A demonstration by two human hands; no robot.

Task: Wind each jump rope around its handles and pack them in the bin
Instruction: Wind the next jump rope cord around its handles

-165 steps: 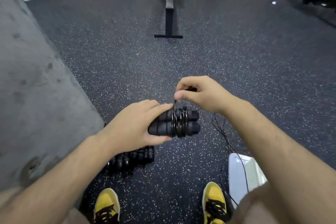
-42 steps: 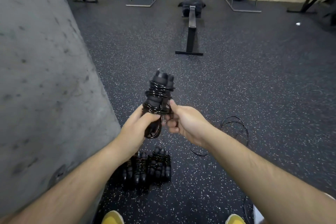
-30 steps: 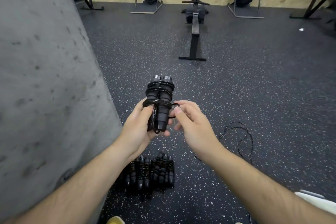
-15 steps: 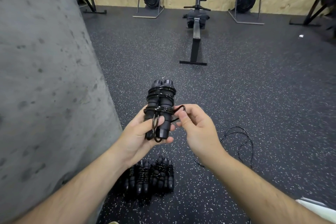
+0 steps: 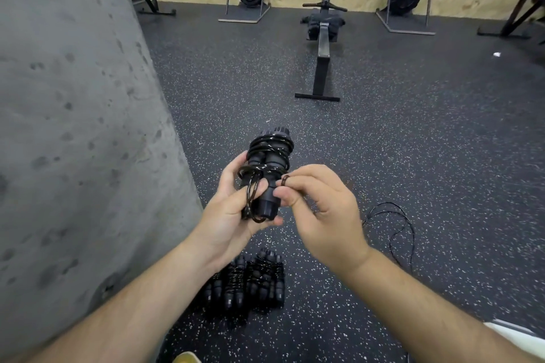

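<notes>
A black jump rope is wound around its two handles, which stand upright side by side. My left hand grips the lower part of the handles, thumb across a hanging loop of cord. My right hand pinches a short bend of the cord just right of the handles. Several wound black jump ropes lie in a row on the floor below my hands. A loose black rope lies uncoiled on the floor to the right. The white bin shows only as a corner at the bottom right.
A grey concrete wall fills the left side. A rowing machine stands ahead on the speckled black floor, with more machines along the wooden back wall. A yellow shoe tip shows at the bottom edge.
The handles went from lying sideways with few turns to standing upright with most of the cord wound on. In the last half second my right hand drew the cord end closer to the handles.
</notes>
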